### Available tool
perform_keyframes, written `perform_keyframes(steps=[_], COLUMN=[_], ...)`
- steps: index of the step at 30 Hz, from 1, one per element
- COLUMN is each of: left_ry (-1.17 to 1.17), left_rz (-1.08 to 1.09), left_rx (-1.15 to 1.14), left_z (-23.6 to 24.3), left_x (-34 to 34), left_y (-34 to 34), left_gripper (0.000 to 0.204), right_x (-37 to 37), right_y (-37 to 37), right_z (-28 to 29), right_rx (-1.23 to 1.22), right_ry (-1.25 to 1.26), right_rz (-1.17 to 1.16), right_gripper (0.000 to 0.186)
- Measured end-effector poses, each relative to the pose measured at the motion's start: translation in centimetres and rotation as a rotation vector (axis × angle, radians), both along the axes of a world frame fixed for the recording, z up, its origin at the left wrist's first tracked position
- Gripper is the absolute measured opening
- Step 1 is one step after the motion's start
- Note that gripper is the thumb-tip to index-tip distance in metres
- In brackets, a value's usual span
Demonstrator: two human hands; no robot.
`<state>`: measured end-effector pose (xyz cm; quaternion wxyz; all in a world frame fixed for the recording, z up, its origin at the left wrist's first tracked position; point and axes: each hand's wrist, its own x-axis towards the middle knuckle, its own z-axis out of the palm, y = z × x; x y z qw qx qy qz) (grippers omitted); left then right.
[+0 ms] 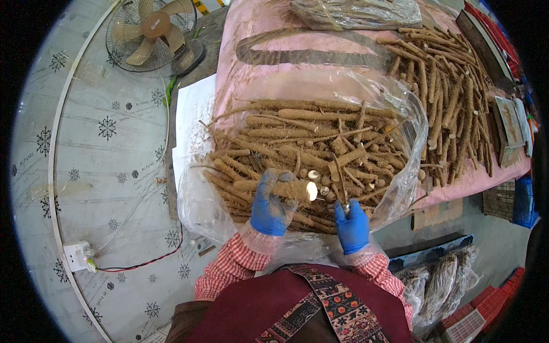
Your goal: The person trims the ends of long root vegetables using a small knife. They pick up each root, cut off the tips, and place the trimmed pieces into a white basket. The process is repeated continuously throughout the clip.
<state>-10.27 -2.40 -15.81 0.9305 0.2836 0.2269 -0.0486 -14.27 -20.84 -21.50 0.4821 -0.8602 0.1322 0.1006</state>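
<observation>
My left hand point(272, 204), in a blue glove, is wrapped round a thick brown yam point(294, 188). The yam's cut end shows bright white and faces right. My right hand point(351, 226), gloved in blue too, grips what looks like a narrow knife point(342, 182), its dirt-coloured blade pointing up and away from me. The handle is mostly hidden in the fingers. Blade and yam are apart. Under both hands lies a heap of long, hairy yams point(286, 134), some with pale cut ends, on a clear plastic sheet point(197, 200).
A second yam pile point(446, 97) covers the right of the pink-covered table point(251, 80). At the far edge lies a plastic-wrapped bundle point(357, 12). A fan point(154, 28) stands far left. Red crates point(480, 308) and wrapped bundles point(440, 286) are on the lower right.
</observation>
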Motion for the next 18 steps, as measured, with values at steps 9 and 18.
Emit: perform_keyframes(steps=[9, 18], left_ry=[0.226, 0.1], left_rz=[0.027, -0.021], left_rx=[-0.074, 0.131], left_z=[-0.2, 1.2], left_x=[1.1, 0.0], left_y=[-1.3, -2.8], left_gripper=[0.026, 0.034], right_x=[0.9, 1.2], right_y=[0.1, 1.7], right_z=[2.9, 6.5], right_rx=[0.036, -0.2], right_ry=[-0.362, -0.386], right_rz=[-0.028, 0.218], right_gripper=[0.02, 0.028])
